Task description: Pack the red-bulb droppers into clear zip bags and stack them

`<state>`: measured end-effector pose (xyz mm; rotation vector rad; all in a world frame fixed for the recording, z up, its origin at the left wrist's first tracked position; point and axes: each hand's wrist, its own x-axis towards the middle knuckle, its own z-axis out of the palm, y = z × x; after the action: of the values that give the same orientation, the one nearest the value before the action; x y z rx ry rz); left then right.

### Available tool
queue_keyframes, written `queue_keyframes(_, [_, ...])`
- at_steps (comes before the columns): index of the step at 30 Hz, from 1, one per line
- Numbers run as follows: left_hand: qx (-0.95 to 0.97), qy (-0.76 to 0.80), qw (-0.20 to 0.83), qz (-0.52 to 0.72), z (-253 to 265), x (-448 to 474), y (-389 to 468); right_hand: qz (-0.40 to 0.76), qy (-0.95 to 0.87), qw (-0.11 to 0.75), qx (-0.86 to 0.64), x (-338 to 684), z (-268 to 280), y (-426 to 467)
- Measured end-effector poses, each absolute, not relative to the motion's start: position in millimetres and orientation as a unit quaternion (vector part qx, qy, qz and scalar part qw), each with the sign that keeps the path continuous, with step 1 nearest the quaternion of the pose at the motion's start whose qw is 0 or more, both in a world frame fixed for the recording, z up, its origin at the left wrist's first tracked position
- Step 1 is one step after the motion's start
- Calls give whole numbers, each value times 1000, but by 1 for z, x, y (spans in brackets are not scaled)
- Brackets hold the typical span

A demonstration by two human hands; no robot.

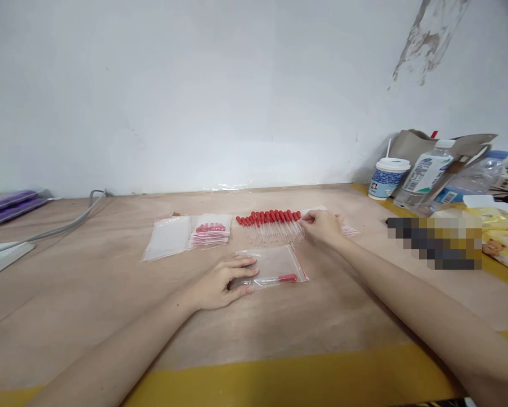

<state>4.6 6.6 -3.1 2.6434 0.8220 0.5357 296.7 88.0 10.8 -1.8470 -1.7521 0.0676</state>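
Observation:
In front of me a clear zip bag [275, 261] lies flat on the table with a single red-bulbed dropper [287, 277] inside it. My left hand [226, 281] rests on the bag's left end, its fingers apart. Beyond the bag, a row of glass droppers [271, 219] with red bulbs lies side by side. At the right end of that row, my right hand [322, 226] has thumb and fingertips pinched on a dropper, mostly hidden by the fingers. Left of the row, a stack of filled zip bags [210, 233] shows red bulbs through the plastic.
Flat empty bags [168, 238] lie left of the stack. More bags [349, 230] show partly behind my right hand. A paper cup [388, 178], a bottle [424, 174] and yellow packaging [506, 234] crowd the right side. A grey cable [73, 222] and purple packages [14, 208] are at left.

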Motion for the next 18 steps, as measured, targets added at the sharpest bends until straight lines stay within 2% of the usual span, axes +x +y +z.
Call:
queue_keyframes(9, [924,297,160,179,0,6,5,108,-561,211,-793,274,9,133])
queue_keyframes(14, [923,293,164,190,0,6,4,145,-560,221,-785,270,17,133])
queue_keyframes(18, [922,289,167,194,1,7,4,195,-569,264,-754,277,28,125])
